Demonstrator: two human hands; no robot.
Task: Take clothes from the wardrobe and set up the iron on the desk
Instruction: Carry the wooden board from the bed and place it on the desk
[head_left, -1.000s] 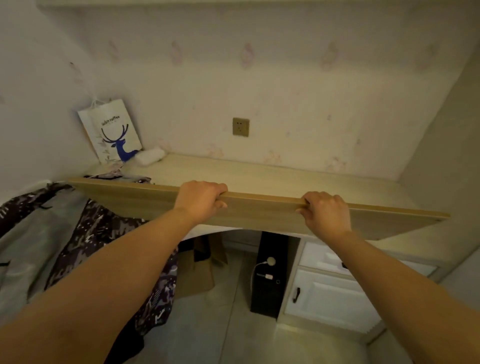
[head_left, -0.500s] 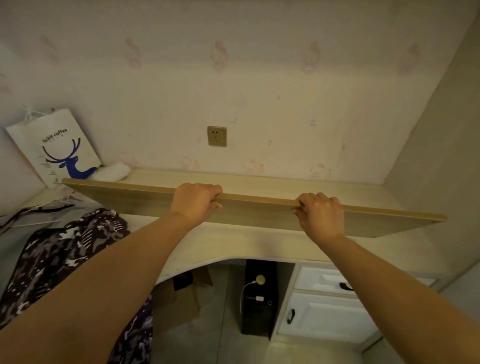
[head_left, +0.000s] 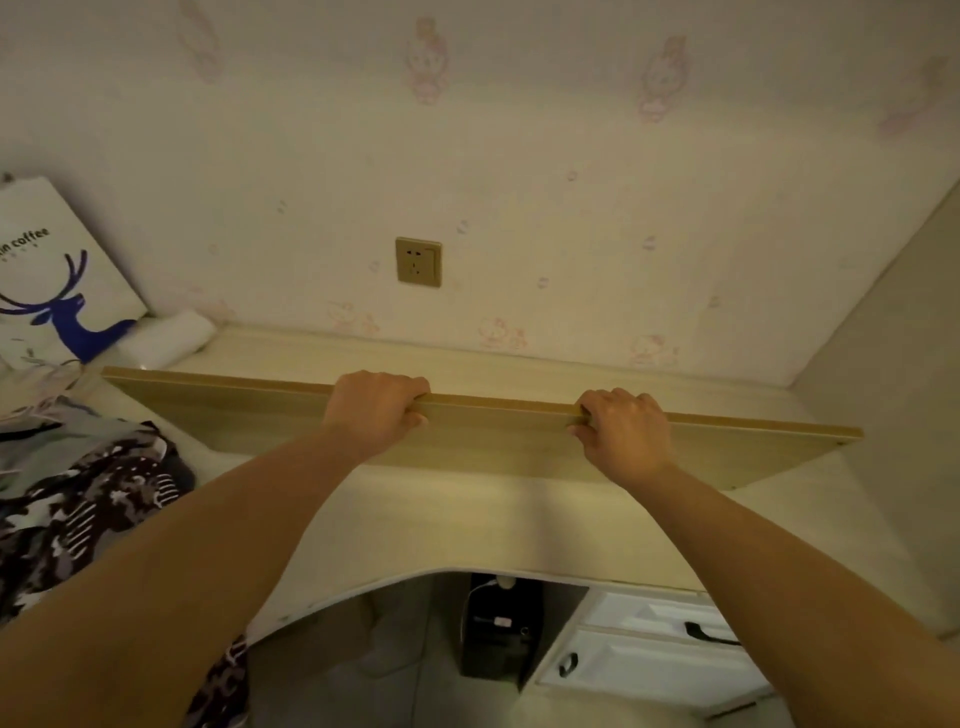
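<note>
I am watching both hands holding a long wooden board (head_left: 519, 441) over the desk (head_left: 467, 525). The left hand (head_left: 376, 410) is gripping the board's top edge left of its middle, its fingers (head_left: 410, 387) curling over the far side while the thumb is pressing the near face just below them. The right hand (head_left: 623, 431) is gripping the same edge right of the middle, its fingers (head_left: 613, 400) hooking over the top and the thumb tip showing on the near face beside them. The board is running well past both sets of fingers, its left end reaching toward a white roll (head_left: 171, 338) and its right end stopping near the side wall. I cannot tell whether its lower edge is touching the desk. The clothes (head_left: 83, 483), a dark patterned heap, are lying on the desk's left end, well left of the left fingers and below the board's left end. Beyond the fingers, a socket (head_left: 418, 261) is sitting on the wall between the two hands. A paper bag (head_left: 47, 280) with a blue deer is leaning far left of the fingers. Below the right wrist, white drawers (head_left: 649, 660) with dark handles are showing, and a black box (head_left: 498, 629) is standing under the desk.
</note>
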